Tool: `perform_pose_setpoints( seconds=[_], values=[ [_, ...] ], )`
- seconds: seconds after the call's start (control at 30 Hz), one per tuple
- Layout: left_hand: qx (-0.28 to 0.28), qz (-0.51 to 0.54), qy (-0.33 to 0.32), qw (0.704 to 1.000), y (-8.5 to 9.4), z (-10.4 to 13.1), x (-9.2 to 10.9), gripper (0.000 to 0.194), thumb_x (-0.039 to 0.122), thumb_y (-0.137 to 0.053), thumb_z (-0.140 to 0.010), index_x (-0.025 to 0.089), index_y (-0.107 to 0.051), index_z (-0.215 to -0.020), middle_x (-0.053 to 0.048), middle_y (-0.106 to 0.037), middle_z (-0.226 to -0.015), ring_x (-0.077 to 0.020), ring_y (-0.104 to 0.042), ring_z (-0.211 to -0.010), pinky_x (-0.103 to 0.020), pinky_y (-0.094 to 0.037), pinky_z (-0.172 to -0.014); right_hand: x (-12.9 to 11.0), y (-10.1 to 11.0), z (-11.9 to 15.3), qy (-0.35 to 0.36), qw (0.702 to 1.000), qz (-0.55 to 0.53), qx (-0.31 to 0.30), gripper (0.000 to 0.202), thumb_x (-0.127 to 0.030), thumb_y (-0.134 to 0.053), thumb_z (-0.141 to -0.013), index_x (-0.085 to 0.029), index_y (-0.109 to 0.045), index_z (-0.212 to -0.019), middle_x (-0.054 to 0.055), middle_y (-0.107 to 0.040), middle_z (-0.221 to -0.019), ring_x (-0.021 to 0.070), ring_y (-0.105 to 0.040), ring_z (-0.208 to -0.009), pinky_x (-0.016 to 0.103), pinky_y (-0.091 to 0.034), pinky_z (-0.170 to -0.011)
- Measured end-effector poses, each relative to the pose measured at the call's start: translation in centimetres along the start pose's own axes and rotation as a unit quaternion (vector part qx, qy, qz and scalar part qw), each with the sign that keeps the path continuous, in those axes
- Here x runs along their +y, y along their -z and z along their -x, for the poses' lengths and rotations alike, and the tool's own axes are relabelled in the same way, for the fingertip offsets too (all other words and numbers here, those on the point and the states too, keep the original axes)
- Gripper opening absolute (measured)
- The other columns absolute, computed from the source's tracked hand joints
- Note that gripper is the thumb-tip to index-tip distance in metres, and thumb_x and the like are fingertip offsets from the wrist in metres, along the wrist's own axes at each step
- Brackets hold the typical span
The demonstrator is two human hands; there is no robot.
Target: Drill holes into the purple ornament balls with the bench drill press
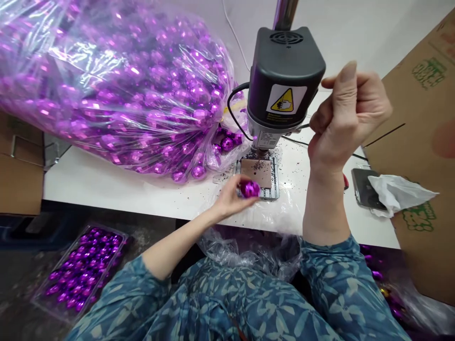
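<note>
A shiny purple faceted ball is held between the fingers and thumb of my left hand, over the front edge of a small bench drill's base. A brown board with a dark hole lies on that base. Above it is the black drill head, which carries a yellow warning sticker. My right hand is raised beside the right side of the drill head, its fingers curled closed. What it grips, if anything, is hidden.
A large clear bag of purple balls fills the table's left side. Dark shavings surround the base. A phone and a white tissue lie at right, by a cardboard box. A clear tray of balls sits below left.
</note>
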State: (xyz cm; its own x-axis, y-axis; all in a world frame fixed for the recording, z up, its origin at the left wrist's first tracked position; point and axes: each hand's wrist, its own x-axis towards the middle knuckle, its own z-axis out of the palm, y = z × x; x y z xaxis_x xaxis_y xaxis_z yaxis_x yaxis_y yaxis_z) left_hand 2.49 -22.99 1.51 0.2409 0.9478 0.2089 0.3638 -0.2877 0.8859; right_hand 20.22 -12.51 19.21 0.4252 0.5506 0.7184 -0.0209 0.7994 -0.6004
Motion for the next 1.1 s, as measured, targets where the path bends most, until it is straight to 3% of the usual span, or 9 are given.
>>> perform_pose_setpoints(
  seconds=[0.13,0.23,0.37,0.43,0.57,0.7,0.9,1.0,1.1],
  values=[
    [-0.292,-0.094,-0.068,0.949,0.9,7.2,2.4,0.055,0.044,-0.095,-0.082,0.02,-0.068,-0.124,-0.012,-0.079,-0.117,-0.0304,-0.078,-0.103,-0.041,-0.064,-0.087,0.2,0.1,0.3,0.009,1.0,-0.004,0.007,0.056,-0.069,-0.073,-0.077,-0.014,-0.063,-0.071,-0.011,-0.03,-0.045,-0.0015,-0.03,-0.035,0.018,-0.018,-0.036],
    [-0.284,-0.154,-0.148,0.935,1.4,8.4,1.6,0.056,0.05,-0.087,-0.09,0.02,-0.067,-0.133,-0.016,-0.079,-0.126,-0.0339,-0.079,-0.11,-0.045,-0.066,-0.091,0.2,0.1,0.3,0.004,1.0,-0.015,0.011,0.056,-0.068,-0.075,-0.076,-0.013,-0.064,-0.071,-0.011,-0.031,-0.045,-0.0021,-0.03,-0.034,0.018,-0.014,-0.036],
    [-0.015,-0.158,-0.154,0.975,4.3,0.9,-1.2,0.029,0.03,-0.06,-0.11,0.022,-0.064,-0.137,-0.012,-0.079,-0.126,-0.0265,-0.076,-0.116,-0.045,-0.065,-0.099,0.1,0.3,0.3,-0.006,1.0,-0.018,0.007,0.051,-0.063,-0.075,-0.078,-0.014,-0.066,-0.071,-0.011,-0.036,-0.045,-0.0028,-0.033,-0.035,0.017,-0.016,-0.038],
    [0.04,-0.265,-0.117,0.956,6.1,-4.9,-2.3,0.034,0.008,-0.047,-0.107,0.017,-0.068,-0.132,-0.015,-0.077,-0.128,-0.0279,-0.072,-0.121,-0.048,-0.061,-0.105,0.0,0.4,0.3,-0.005,1.0,-0.018,0.005,0.049,-0.061,-0.075,-0.08,-0.014,-0.066,-0.071,-0.011,-0.037,-0.045,-0.0024,-0.035,-0.036,0.017,-0.016,-0.04],
    [-0.081,-0.482,-0.065,0.87,7.6,-13.9,-3.5,0.055,-0.01,-0.049,-0.088,0.012,-0.07,-0.134,-0.021,-0.066,-0.149,-0.0383,-0.055,-0.146,-0.054,-0.051,-0.116,0.1,0.6,0.4,0.001,1.0,-0.021,0.003,0.047,-0.058,-0.075,-0.083,-0.012,-0.067,-0.073,-0.01,-0.036,-0.045,-0.0019,-0.036,-0.036,0.017,-0.016,-0.042],
    [-0.167,-0.563,-0.011,0.81,7.2,-16.2,-4.1,0.053,-0.006,-0.055,-0.089,0.009,-0.069,-0.138,-0.024,-0.064,-0.148,-0.0427,-0.053,-0.147,-0.056,-0.047,-0.119,0.1,0.6,0.5,0.008,1.0,-0.021,-0.006,0.045,-0.056,-0.074,-0.085,-0.013,-0.067,-0.074,-0.01,-0.038,-0.046,-0.0021,-0.036,-0.036,0.017,-0.016,-0.042],
    [0.0,-0.418,-0.001,0.908,8.9,-14.6,-4.2,0.045,0.013,-0.064,-0.098,0.014,-0.066,-0.143,-0.025,-0.055,-0.155,-0.0443,-0.059,-0.139,-0.06,-0.053,-0.114,0.3,0.5,0.5,0.013,1.0,-0.025,0.001,0.048,-0.059,-0.075,-0.083,-0.013,-0.067,-0.073,-0.009,-0.041,-0.049,-0.0034,-0.036,-0.038,0.018,-0.016,-0.042],
    [0.1,-0.2,-0.007,0.975,9.5,-12.0,-2.8,0.038,0.028,-0.06,-0.106,0.02,-0.065,-0.143,-0.019,-0.062,-0.147,-0.0341,-0.069,-0.127,-0.054,-0.059,-0.109,0.4,0.5,0.5,0.014,1.0,-0.012,0.0,0.052,-0.065,-0.075,-0.081,-0.014,-0.067,-0.073,-0.009,-0.041,-0.049,-0.0029,-0.035,-0.038,0.018,-0.016,-0.042],
    [0.109,0.081,0.052,0.989,8.4,-8.5,-1.2,0.034,0.036,-0.049,-0.112,0.025,-0.064,-0.14,-0.014,-0.071,-0.134,-0.0251,-0.076,-0.112,-0.048,-0.067,-0.097,0.4,0.4,0.5,0.021,1.0,-0.003,0.006,0.057,-0.071,-0.073,-0.079,-0.015,-0.065,-0.072,-0.01,-0.037,-0.047,-0.0022,-0.031,-0.037,0.019,-0.015,-0.041]
  ],
)
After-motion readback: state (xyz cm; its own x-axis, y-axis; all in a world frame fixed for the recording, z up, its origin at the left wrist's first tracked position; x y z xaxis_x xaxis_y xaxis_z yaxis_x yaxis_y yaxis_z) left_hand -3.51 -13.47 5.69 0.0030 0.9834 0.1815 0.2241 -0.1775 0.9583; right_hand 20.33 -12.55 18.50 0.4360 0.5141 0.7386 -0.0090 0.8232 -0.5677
